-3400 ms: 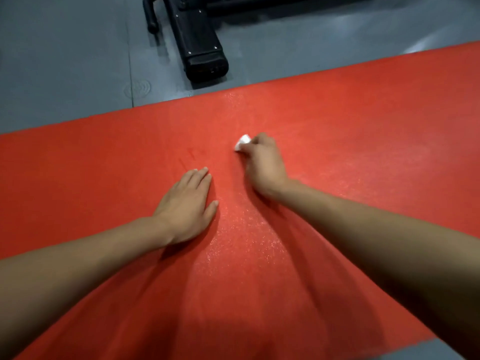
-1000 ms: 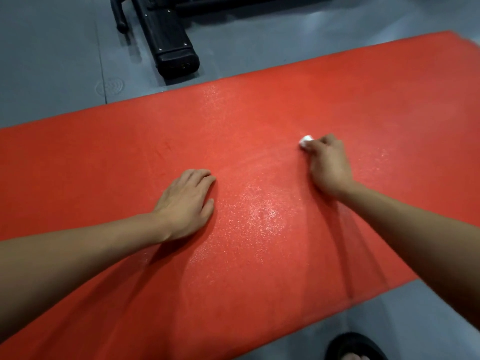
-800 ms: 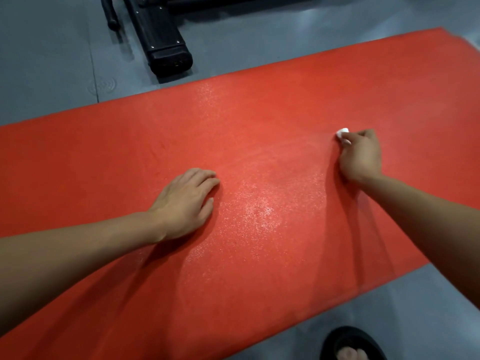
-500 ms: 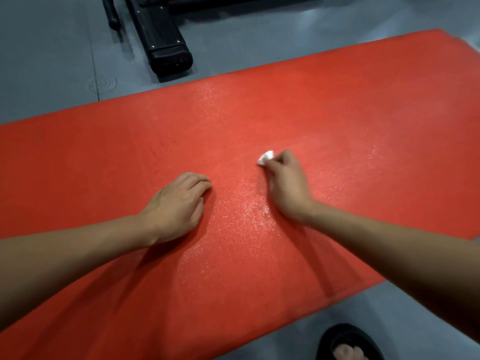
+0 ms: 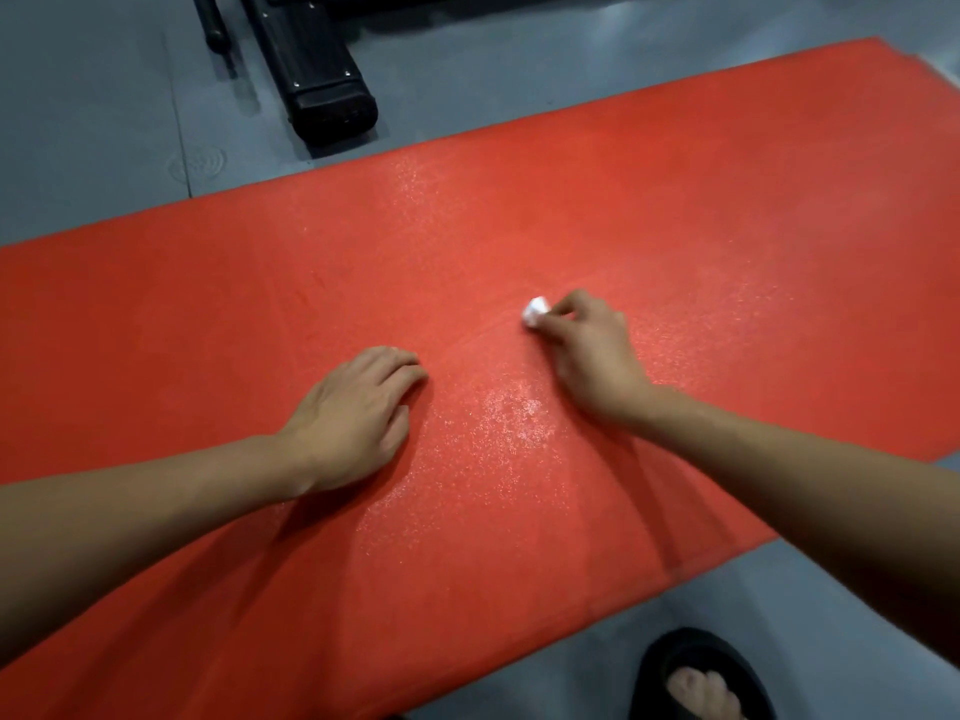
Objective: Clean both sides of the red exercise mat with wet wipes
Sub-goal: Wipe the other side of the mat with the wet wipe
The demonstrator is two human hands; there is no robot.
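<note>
The red exercise mat [image 5: 675, 200] lies flat on the grey floor and fills most of the view. A wet sheen shows on it between my hands. My right hand [image 5: 592, 356] pinches a small crumpled white wet wipe [image 5: 535, 311] and holds it against the mat near the middle. My left hand [image 5: 358, 413] rests palm down on the mat to the left, fingers slightly bent, holding nothing.
A black gym machine base [image 5: 317, 75] stands on the grey floor [image 5: 93, 122] just beyond the mat's far edge. A foot in a black sandal [image 5: 701, 683] is on the floor at the mat's near edge, lower right.
My right hand swept the wipe right across the mat, then came back toward the middle. Over the last half second it barely moved. My left hand stayed in place.
</note>
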